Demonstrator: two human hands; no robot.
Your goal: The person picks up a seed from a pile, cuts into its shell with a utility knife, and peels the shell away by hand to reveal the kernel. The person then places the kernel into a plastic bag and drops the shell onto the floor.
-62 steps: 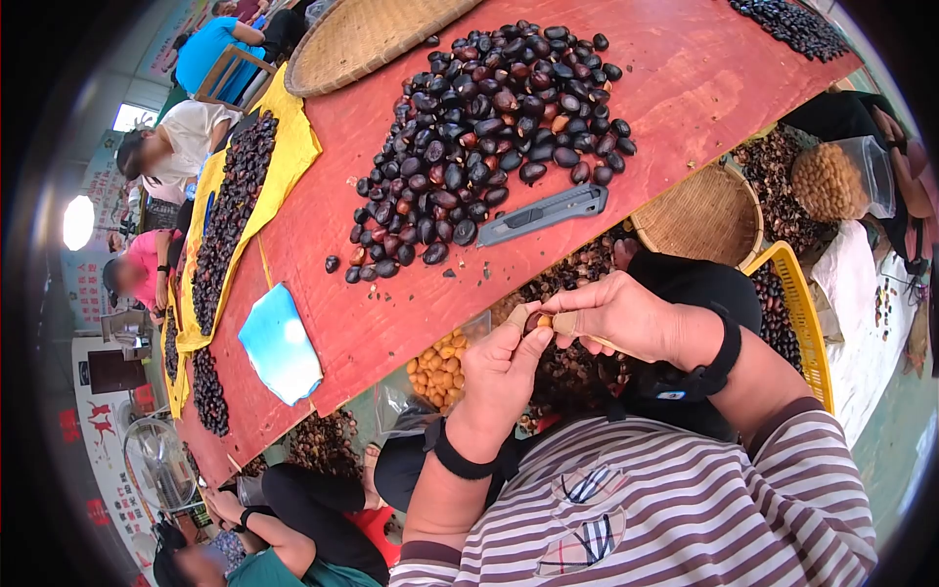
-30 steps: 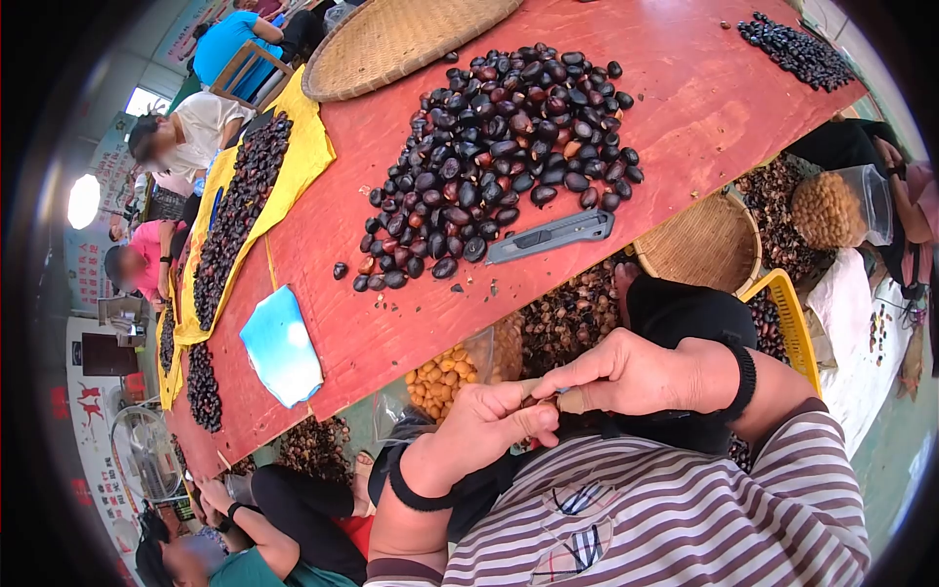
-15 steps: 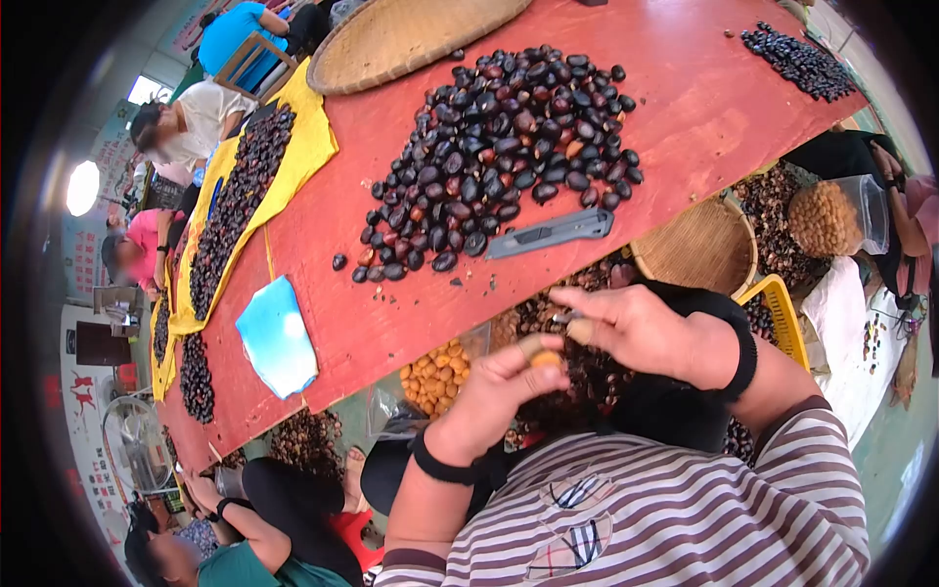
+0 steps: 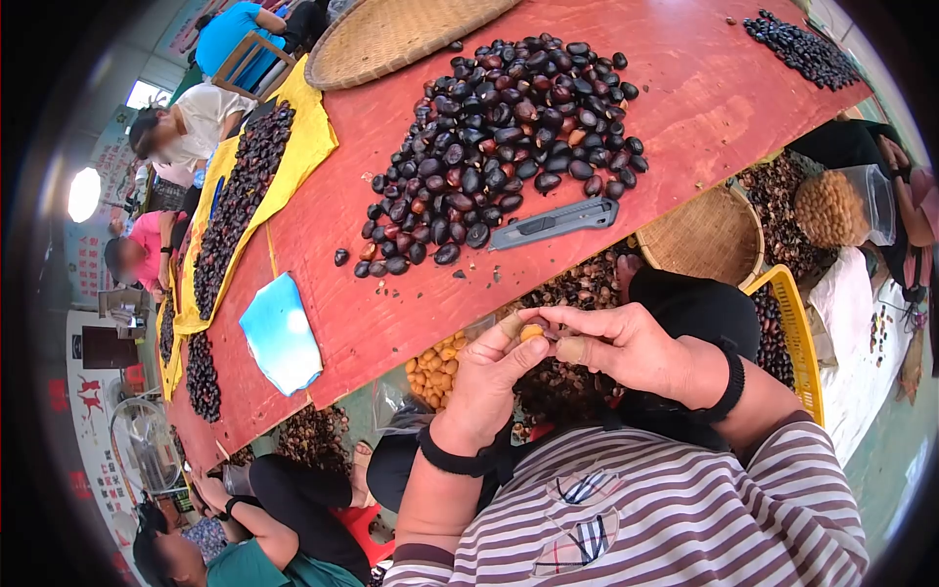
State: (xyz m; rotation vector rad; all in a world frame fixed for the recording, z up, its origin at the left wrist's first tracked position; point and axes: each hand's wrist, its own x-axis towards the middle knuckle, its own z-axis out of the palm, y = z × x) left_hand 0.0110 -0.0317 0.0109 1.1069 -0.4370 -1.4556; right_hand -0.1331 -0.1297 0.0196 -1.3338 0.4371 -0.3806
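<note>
My left hand [image 4: 489,377] pinches a yellow-orange kernel [image 4: 531,333] between thumb and fingers. Close against it, my right hand [image 4: 626,347] is closed with its fingertips at the kernel; a small dark thing shows between its fingers, too small to make out. Both hands are in front of the red table's [image 4: 362,338] near edge. On the table lies a large heap of dark nuts [image 4: 509,137], with a grey utility knife [image 4: 555,224] beside it. A bag of yellow kernels [image 4: 435,370] sits below the edge, left of my hands.
A flat woven tray [image 4: 401,34] lies at the table's far side. A blue-white cloth [image 4: 281,335] is at the left. To the right are a round basket [image 4: 702,238] and a yellow crate [image 4: 804,342]. Co-workers sit around, one at lower left [image 4: 259,553].
My hands have come together. The right hand has moved left and down to meet the kernel held in the left hand. The view has shifted slightly.
</note>
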